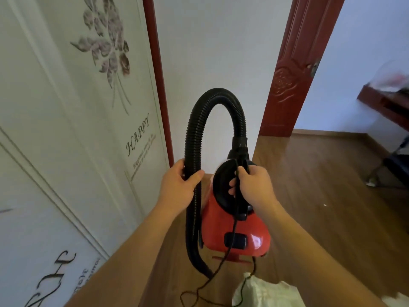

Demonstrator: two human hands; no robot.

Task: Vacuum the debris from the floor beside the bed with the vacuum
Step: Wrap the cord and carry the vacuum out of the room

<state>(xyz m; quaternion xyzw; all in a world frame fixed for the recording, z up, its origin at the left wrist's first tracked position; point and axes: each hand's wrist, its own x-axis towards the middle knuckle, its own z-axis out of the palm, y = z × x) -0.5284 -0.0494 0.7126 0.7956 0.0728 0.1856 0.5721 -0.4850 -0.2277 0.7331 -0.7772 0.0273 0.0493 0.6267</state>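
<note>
Step in hand: carrying and positioning, no cleaning yet. Red vacuum (234, 229) is in front of the body above the wooden floor (321, 185). Right hand (254, 185) fingers are curled round its black handle (221, 187). Left hand (177, 189) fingers wrap the hose (194, 134). The bed is possibly the reddish furniture at right. Next: set the unit down there and bring the nozzle to the floor.

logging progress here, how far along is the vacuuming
Early. Done: the vacuum is picked up. In hand: the right hand holds its handle, the left hand grips the hose, and the cord trails loose. Left: all the vacuuming; white specks lie on the wooden floor.
</note>
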